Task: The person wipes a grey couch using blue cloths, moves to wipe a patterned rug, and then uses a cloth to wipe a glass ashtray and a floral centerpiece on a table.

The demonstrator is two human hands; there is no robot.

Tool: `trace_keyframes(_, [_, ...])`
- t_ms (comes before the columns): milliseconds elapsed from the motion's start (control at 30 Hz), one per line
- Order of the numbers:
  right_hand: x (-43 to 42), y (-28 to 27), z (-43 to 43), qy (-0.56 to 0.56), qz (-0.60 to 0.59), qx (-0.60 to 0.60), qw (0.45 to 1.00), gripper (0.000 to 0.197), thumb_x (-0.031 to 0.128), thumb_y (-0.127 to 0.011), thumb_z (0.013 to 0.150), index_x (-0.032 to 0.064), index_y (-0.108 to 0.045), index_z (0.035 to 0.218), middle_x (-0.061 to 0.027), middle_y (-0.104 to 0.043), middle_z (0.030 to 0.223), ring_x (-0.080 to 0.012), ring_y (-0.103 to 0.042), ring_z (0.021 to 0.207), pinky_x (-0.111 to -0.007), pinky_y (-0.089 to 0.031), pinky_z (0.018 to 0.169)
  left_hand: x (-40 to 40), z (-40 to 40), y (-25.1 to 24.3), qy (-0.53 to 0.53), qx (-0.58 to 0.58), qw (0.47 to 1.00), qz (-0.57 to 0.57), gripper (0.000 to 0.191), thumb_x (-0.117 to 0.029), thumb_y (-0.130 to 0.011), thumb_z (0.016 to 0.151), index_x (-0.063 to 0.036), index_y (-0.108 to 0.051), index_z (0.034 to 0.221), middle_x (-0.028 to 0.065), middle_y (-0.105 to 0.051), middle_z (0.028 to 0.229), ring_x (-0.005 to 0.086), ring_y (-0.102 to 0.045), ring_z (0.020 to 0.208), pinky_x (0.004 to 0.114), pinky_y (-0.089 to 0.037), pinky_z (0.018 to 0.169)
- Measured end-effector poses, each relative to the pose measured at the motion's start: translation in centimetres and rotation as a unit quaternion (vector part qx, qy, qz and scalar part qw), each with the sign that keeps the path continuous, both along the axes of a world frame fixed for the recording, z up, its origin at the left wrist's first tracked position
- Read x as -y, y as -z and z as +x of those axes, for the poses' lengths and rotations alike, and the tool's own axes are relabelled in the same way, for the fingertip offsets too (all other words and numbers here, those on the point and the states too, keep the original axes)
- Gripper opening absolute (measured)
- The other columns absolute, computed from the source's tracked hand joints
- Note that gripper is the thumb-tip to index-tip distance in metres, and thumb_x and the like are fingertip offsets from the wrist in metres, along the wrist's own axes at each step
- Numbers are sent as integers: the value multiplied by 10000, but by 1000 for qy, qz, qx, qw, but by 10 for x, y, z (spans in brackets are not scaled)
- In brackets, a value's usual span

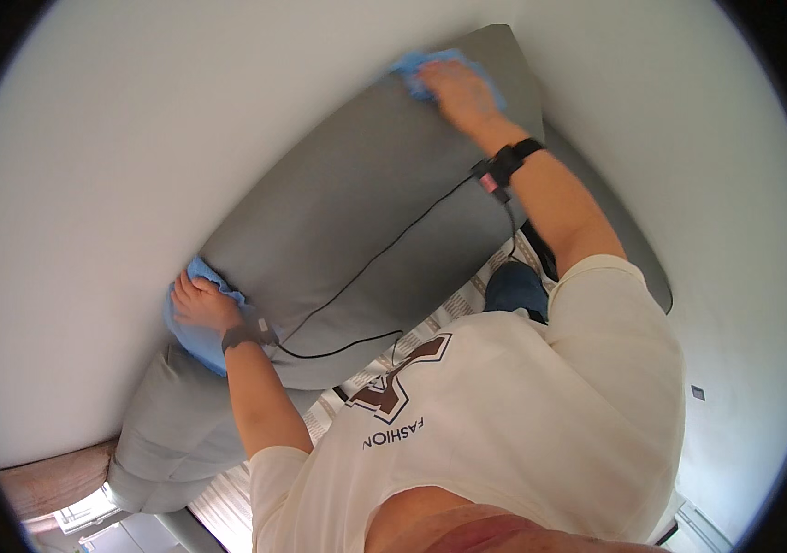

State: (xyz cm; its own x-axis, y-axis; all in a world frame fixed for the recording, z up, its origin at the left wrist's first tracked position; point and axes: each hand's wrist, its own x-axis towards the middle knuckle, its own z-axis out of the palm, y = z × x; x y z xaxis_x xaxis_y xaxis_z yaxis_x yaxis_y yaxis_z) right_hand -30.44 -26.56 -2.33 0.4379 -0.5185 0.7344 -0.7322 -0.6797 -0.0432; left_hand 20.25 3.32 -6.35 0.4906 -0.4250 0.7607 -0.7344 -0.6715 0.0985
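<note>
My left hand (205,305) holds a blue cloth (201,345) against the left end of a long grey padded sofa section (365,193), beside the wall. At its far upper part, my right hand (461,93) presses another blue cloth (410,72) onto the grey surface, with cloth showing on both sides of the fingers. Both wrists wear black bands, and thin black cables (383,252) run from them across the upholstery. My right hand looks slightly blurred.
A pale wall (123,159) runs along the far side, and another wall (670,173) stands at the right. Another grey cushion (172,428) lies at lower left, near a brown padded piece (61,477). Striped fabric (459,304) shows between my body and the grey section.
</note>
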Motion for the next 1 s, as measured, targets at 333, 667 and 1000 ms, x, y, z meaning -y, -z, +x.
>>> trace_keyframes(333, [24,-30,30,202,177,39,962,189,163,-556,847,109,-698,960,-178,-701,930,-389,-658,877,-501,-522,756,-1,-5,-3,-37,26,999,4,404,-322,-364,996,-166,-627,1261,-13,-603,1335,236,-504,1288,645,-280,1070])
trace_keyframes(667, [-55,-19,129,-313,17,23,949,248,77,-602,814,111,-698,1040,-73,-690,1132,-289,-622,1094,-414,-498,957,-5,-7,-6,-7,2,1000,9,435,-348,-337,1006,-165,-598,1302,-3,-574,1378,238,-474,1321,651,-217,1103])
trace_keyframes(1000, [84,-13,-158,249,182,39,950,313,132,-520,878,135,-684,1144,-129,-689,1141,-375,-626,1073,-454,-493,926,-1,-13,-5,-11,-4,1000,3,447,-354,-321,1005,-164,-616,1282,-4,-589,1361,233,-480,1318,634,-230,1095])
